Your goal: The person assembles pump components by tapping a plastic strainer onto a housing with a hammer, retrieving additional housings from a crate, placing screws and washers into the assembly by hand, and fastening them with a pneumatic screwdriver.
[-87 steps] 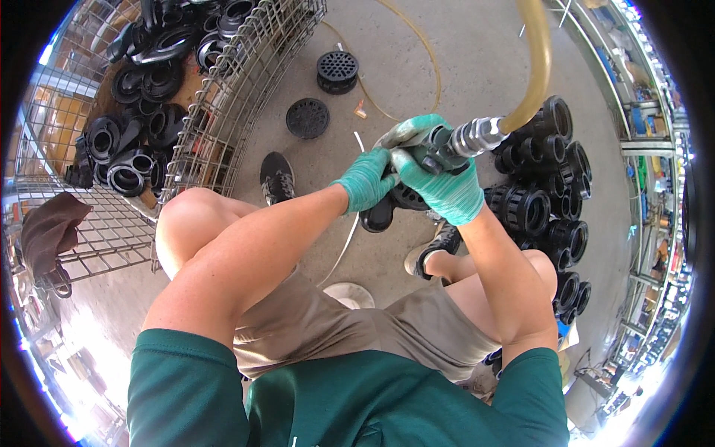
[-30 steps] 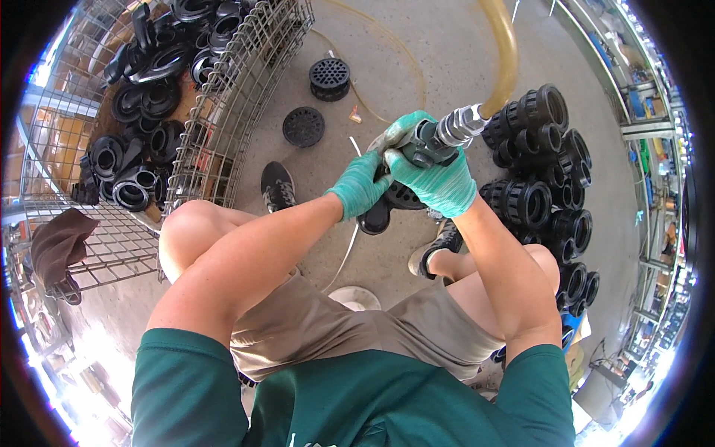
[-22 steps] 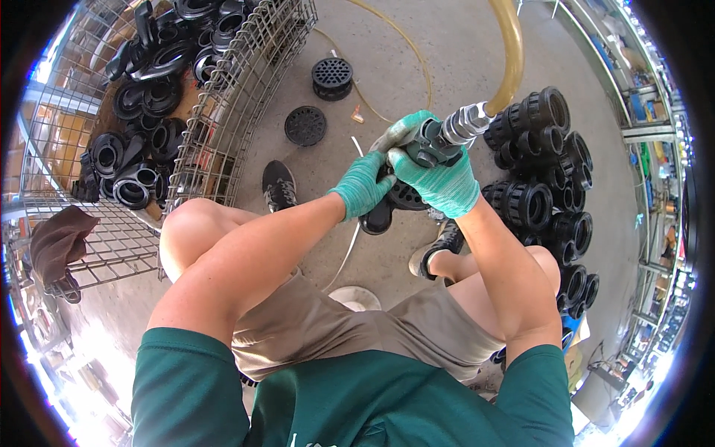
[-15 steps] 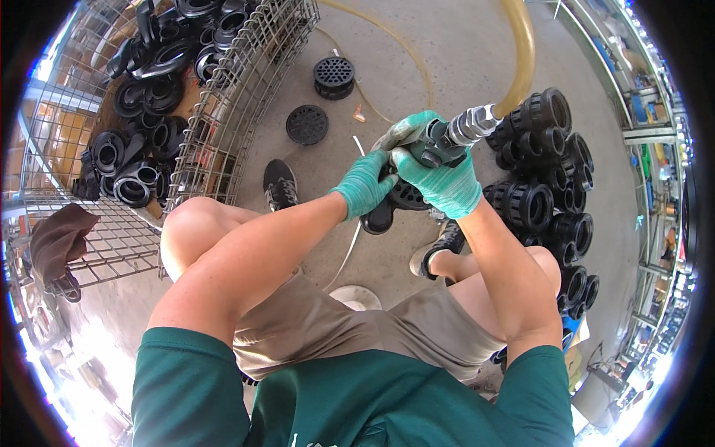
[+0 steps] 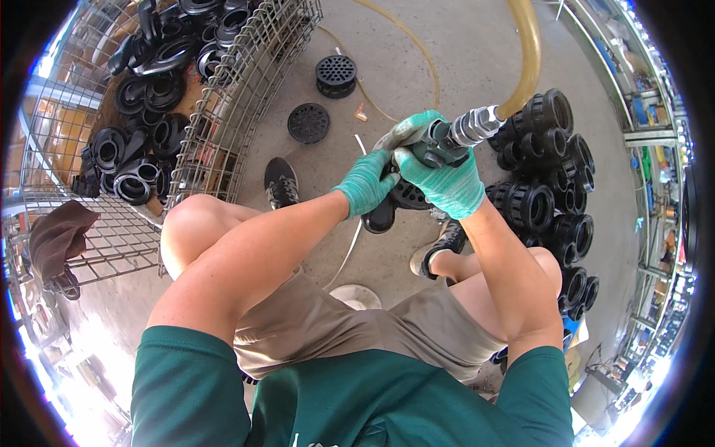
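Both my hands wear teal gloves and meet in front of my knees. My right hand (image 5: 450, 185) is closed around the dark body of an air-powered hand tool (image 5: 438, 151). A metal coupling (image 5: 475, 127) joins it to a yellowish hose (image 5: 527, 59). My left hand (image 5: 365, 185) is closed beside it on a black plastic part (image 5: 380, 217), its thumb pressed near the tool. A slotted black disc (image 5: 408, 196) shows under my hands. The tool's working tip and most of the fingertips are hidden.
A wire mesh basket (image 5: 237, 97) at left holds several black rubber-like or plastic fittings (image 5: 164, 93). Two slotted black discs (image 5: 308, 123) (image 5: 336, 73) are on the concrete floor. Black ribbed ring fittings (image 5: 530, 205) are stacked at right. Dark cloth (image 5: 61, 237) hangs on the mesh.
The hose has swung slightly right, and the tool with my hands has shifted a touch the same way. The grip of both hands looks the same.
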`<move>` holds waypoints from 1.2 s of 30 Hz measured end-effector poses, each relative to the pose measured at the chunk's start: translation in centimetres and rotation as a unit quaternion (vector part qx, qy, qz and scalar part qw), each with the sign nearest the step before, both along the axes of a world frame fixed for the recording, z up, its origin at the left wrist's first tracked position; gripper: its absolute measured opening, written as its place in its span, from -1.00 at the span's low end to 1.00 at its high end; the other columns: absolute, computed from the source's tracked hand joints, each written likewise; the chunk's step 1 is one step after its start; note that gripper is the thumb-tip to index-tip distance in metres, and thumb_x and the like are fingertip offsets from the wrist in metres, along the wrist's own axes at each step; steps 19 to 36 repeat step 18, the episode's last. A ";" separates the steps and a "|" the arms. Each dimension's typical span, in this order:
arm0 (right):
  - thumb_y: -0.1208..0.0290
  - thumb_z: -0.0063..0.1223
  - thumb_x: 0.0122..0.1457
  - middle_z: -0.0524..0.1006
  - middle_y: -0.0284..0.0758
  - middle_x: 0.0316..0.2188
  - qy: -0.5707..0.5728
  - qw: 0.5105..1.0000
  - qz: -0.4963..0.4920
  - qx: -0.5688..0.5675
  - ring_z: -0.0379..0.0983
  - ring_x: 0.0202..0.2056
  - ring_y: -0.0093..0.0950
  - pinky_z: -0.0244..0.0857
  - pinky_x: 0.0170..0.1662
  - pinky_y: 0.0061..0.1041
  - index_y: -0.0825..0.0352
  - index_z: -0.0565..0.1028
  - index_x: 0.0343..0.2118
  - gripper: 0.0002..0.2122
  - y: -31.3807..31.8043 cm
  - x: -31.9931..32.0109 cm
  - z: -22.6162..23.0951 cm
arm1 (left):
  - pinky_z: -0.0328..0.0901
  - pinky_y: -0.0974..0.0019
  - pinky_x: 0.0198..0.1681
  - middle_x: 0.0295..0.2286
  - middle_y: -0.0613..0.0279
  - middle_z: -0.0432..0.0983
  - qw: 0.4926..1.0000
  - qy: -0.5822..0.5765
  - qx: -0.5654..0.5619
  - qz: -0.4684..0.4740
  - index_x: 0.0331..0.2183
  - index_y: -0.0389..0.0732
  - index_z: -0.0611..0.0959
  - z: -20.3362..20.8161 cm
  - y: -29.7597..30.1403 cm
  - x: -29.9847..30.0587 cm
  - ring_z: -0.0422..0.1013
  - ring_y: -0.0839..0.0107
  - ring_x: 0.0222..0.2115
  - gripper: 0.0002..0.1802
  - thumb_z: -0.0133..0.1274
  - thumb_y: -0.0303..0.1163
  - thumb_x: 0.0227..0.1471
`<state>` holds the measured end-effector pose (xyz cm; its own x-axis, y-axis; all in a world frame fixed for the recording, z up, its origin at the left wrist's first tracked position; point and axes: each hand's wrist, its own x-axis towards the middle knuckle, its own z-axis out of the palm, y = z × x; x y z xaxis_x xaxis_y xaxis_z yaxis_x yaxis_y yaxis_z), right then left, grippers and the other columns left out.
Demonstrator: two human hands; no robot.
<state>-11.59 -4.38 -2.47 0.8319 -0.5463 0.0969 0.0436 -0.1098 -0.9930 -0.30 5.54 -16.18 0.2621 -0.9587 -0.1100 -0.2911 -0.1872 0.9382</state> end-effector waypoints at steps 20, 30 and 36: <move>0.64 0.24 0.07 0.60 -0.38 -0.24 -0.003 1.000 0.005 0.022 0.51 -0.21 -0.58 0.43 -0.06 -0.50 0.31 0.53 -0.17 -0.75 -0.1 0.1 0.7 | 0.31 0.18 0.09 0.00 -0.07 0.50 0.997 0.017 0.059 -0.050 0.21 -0.15 0.37 -0.7 -0.3 0.7 0.45 0.04 0.00 -0.33 0.14 -0.48 0.04; 0.64 0.24 0.07 0.60 -0.38 -0.24 -0.003 1.000 0.005 0.022 0.51 -0.21 -0.58 0.43 -0.06 -0.50 0.31 0.53 -0.17 -0.75 -0.1 0.1 0.7 | 0.31 0.18 0.09 0.00 -0.07 0.50 0.997 0.017 0.059 -0.050 0.21 -0.15 0.37 -0.7 -0.3 0.7 0.45 0.04 0.00 -0.33 0.14 -0.48 0.04; 0.64 0.24 0.07 0.60 -0.38 -0.24 -0.003 1.000 0.005 0.022 0.51 -0.21 -0.58 0.43 -0.06 -0.50 0.31 0.53 -0.17 -0.75 -0.1 0.1 0.7 | 0.31 0.18 0.09 0.00 -0.07 0.50 0.997 0.017 0.059 -0.050 0.21 -0.15 0.37 -0.7 -0.3 0.7 0.45 0.04 0.00 -0.33 0.14 -0.48 0.04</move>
